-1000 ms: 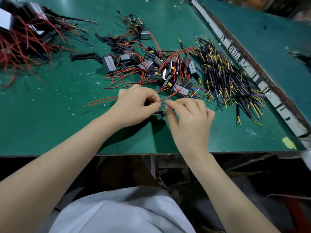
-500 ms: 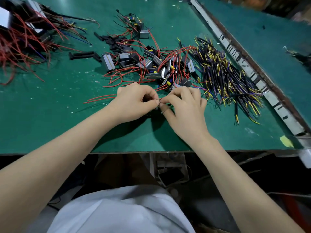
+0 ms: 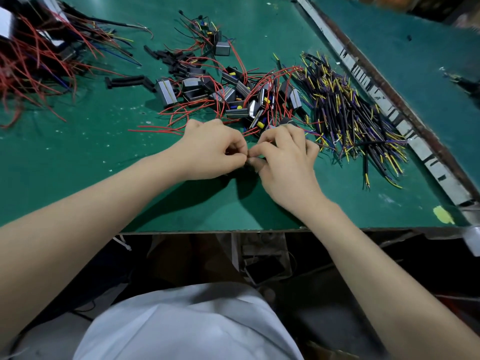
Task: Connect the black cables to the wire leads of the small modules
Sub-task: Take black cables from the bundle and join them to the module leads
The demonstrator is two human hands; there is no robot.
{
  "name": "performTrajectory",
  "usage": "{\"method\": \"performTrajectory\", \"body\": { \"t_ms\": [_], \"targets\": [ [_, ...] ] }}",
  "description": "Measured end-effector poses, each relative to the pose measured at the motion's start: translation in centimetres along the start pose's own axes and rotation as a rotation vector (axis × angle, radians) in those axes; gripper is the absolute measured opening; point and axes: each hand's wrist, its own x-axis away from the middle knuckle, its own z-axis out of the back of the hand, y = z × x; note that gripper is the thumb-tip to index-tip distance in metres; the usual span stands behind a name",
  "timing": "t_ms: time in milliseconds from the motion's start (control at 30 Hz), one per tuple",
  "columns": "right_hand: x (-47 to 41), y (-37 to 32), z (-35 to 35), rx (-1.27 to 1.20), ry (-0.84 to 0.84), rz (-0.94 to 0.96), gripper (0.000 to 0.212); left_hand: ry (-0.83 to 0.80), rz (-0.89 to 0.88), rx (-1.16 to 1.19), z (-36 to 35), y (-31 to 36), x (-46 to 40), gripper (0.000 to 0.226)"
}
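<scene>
Both hands work tip to tip over the green bench (image 3: pixel 78 157), just in front of the parts piles. Left hand (image 3: pixel 213 152) has fingers curled, thumb & forefinger pinching something thin. Probably a red wire lead, since red leads (image 3: pixel 155 131) trail out to its left, but the pinch itself is hidden. Right hand (image 3: pixel 285 162) is curled too, thumb & forefinger pinching a small dark piece at the meeting point, prob. a black cable end. The joint itself is too small & covered to read.

Supply: the small modules (image 3: pixel 233 100) lie in a tangle w/ red leads just beyond both hands. Black cables (image 3: pixel 345 110) w/ yellow & purple tips are heaped beyond & to the right of the right hand. A heap of red-wired units (image 3: pixel 31 61) sits well off beyond the left arm.

Step in hand, as I judge it: mating one lead to one cable end. To do it well:
- keep both pinches close to the ends so the thin wire doesn't buckle
- line the two ends up straight before pushing or twisting
- rest wrists on the bench for steadiness
- keep the loose red leads clear of the joint, they snag easily
- tug lightly afterwards to check it holds.
</scene>
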Motion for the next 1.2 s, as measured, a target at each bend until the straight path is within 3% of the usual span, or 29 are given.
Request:
{"method": "performTrajectory", "body": {
  "t_ms": [100, 300, 367, 467, 533, 700, 867, 1033, 1200],
  "targets": [
    [-1.5, 1.6, 0.9, -0.191, -0.242, -0.023, 0.015, 0.037, -0.07, -0.026, -0.2, -0.1, 0.3, 0.007],
    [-2.0, 2.0, 1.2, -0.273, -0.319, 0.007, 0.025, 0.044, -0.064, 0.065, 0.0, -0.8, 0.5, 0.005],
    [-1.9, 2.6, 1.8, -0.347, -0.255, -0.041, 0.03, 0.05, -0.063, 0.072, 0.0, -0.9, 0.6, 0.006],
    [-1.6, 3.5, 2.6, -0.616, -0.018, -0.27, 0.042, 0.063, -0.066, 0.078, -0.1, -0.9, 0.6, 0.008],
    [-1.2, 3.1, 2.6, -0.587, 0.043, -0.286, 0.037, 0.07, -0.065, 0.092, -0.2, -0.9, 0.6, 0.008],
    [-0.7, 2.3, 2.1, -0.45, -0.033, -0.136, 0.023, 0.078, -0.06, 0.105, -0.4, -1.1, 0.7, 0.007],
    [-0.9, 2.4, 2.1, -0.385, -0.001, -0.172, 0.048, 0.079, -0.067, 0.098, -0.5, -1.1, 0.6, 0.006],
    [-0.3, 1.3, 1.2, -0.396, 0.006, -0.034, 0.042, 0.083, -0.07, 0.085, -0.6, -1.1, 0.5, 0.006],
    [-0.6, 1.5, 0.6, -0.25, -0.124, -0.003, 0.036, 0.09, -0.075, 0.087, -0.7, -1.2, 0.5, 0.006]
  ]
}}
